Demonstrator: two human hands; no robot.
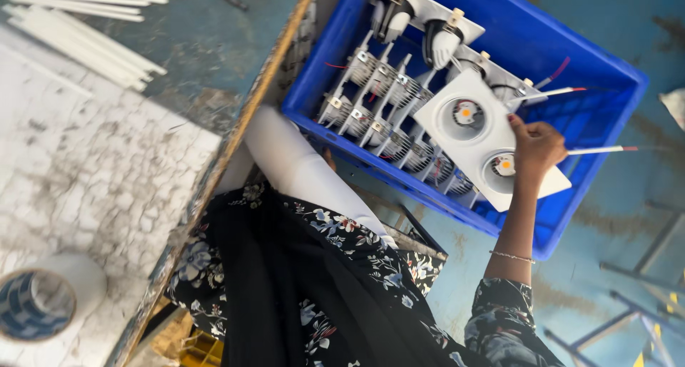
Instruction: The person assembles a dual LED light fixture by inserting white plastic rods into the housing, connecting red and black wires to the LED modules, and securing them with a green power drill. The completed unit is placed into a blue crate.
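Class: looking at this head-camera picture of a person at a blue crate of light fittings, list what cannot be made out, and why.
- Left hand: not in view.
- Right hand palm: turned away, gripping the white twin-lamp plate.
- Crate floor: covered by stacked fittings.
- Tape roll: cut by the bottom edge.

The blue crate (571, 67) is crowded at its left and top with packed fittings (385, 110). The white twin-lamp panel (485, 135) covers its middle. Open room remains in the crate's right part, crossed only by thin wires (599, 150).
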